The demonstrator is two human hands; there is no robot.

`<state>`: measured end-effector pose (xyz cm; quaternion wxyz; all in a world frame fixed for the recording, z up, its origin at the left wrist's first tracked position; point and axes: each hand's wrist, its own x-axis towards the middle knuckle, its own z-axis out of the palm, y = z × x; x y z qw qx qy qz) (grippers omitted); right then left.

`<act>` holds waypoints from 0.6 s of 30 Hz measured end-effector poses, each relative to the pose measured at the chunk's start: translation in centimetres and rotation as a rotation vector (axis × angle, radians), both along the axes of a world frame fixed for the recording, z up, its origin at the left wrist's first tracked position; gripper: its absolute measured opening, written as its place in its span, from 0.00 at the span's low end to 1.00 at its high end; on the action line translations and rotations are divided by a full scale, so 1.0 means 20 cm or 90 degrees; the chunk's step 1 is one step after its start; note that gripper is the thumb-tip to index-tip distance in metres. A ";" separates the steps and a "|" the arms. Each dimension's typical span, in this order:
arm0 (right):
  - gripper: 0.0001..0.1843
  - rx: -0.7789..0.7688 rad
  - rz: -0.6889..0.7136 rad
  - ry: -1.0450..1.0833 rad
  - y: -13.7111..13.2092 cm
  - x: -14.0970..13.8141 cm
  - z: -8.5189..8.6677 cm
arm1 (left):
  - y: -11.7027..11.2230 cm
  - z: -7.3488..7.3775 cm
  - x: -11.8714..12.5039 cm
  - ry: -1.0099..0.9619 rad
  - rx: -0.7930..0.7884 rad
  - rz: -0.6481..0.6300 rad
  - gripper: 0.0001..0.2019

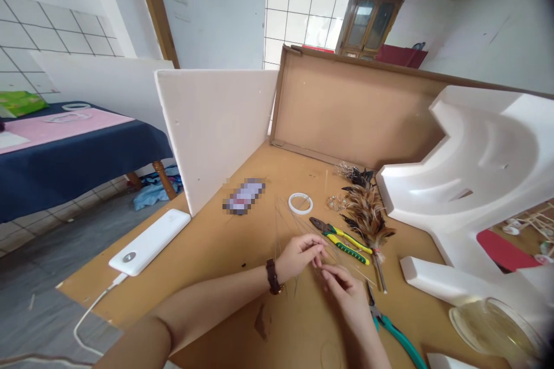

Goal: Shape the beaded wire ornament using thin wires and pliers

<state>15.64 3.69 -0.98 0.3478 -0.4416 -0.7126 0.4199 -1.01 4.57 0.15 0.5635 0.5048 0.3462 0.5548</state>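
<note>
My left hand (300,256), with a brown strap on its wrist, is closed in a pinch over the middle of the table. Close beside it, my right hand (346,291) is pinched too, its fingertips almost meeting those of the left. A thin wire seems to run between the fingertips, though it is too fine to trace fully. Several loose wires (279,222) lie under and beyond the left hand. Yellow-and-green combination pliers (346,244) rest just beyond the hands. Teal-handled pliers (396,331) lie right of my right forearm, partly hidden by it.
A white tape ring (300,203), a blurred phone-like object (244,196) and a brown feather bundle (366,207) lie farther back. A white power bank (149,241) with a cable sits left. White foam pieces (476,161) and a round clear container (489,328) stand right.
</note>
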 end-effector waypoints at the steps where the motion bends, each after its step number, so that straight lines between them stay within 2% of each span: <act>1: 0.15 0.017 0.011 0.003 -0.01 -0.01 0.00 | -0.01 0.01 0.00 0.018 0.014 -0.007 0.16; 4: 0.13 0.061 -0.016 -0.003 -0.02 -0.04 0.01 | -0.05 0.05 0.01 0.065 0.052 -0.033 0.15; 7: 0.15 0.053 -0.067 -0.007 -0.02 -0.05 0.01 | -0.06 0.06 0.01 0.102 0.079 -0.039 0.14; 11: 0.15 0.047 -0.038 -0.045 -0.01 -0.04 -0.02 | -0.05 0.02 0.01 0.124 0.083 -0.033 0.13; 14: 0.14 0.059 -0.032 -0.089 -0.01 -0.03 -0.03 | -0.04 -0.01 0.01 0.165 0.110 0.009 0.11; 18: 0.13 0.025 -0.084 -0.019 -0.01 -0.03 -0.03 | -0.03 -0.05 -0.01 0.223 0.149 0.062 0.10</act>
